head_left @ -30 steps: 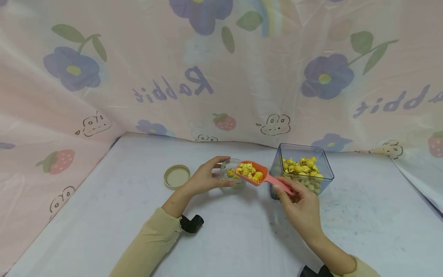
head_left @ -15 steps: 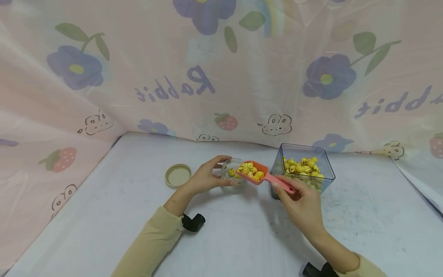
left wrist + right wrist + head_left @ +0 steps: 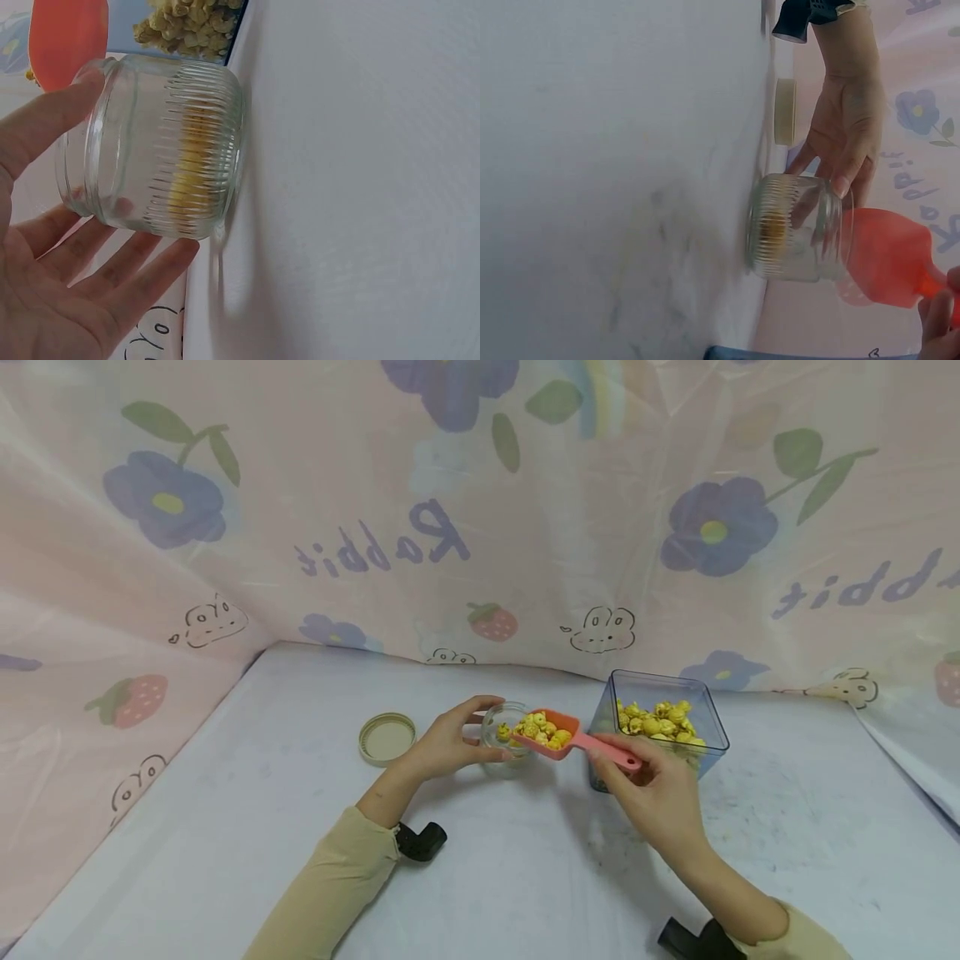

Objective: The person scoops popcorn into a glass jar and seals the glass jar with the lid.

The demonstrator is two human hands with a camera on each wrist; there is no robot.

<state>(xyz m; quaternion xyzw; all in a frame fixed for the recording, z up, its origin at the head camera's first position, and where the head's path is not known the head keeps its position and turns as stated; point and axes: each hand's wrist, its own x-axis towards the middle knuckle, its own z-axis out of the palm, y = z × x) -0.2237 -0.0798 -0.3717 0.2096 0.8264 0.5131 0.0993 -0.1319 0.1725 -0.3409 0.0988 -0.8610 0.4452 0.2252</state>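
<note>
A ribbed glass jar (image 3: 150, 150) stands on the table with some yellow popcorn at its bottom. My left hand (image 3: 450, 745) grips it from the left, thumb near the rim and fingers along the opposite side. My right hand (image 3: 660, 797) pinches the handle of a coral-red scoop (image 3: 615, 755) between thumb and fingers. The scoop is loaded with popcorn (image 3: 546, 732), and its front lip sits at the jar's mouth. In the right wrist view the scoop (image 3: 889, 255) is seen from below, tilted towards the jar, with only some fingertips (image 3: 936, 319) of the right hand showing.
Behind the right hand stands a clear bluish square container (image 3: 708, 710) partly filled with popcorn. A round jar lid (image 3: 387, 739) lies left of the jar. A printed curtain (image 3: 525, 527) hangs along the back and left edges of the white table (image 3: 510, 885).
The scoop stays at the jar's mouth, with popcorn still in it. The hands have hardly moved; the whole head view has shifted slightly.
</note>
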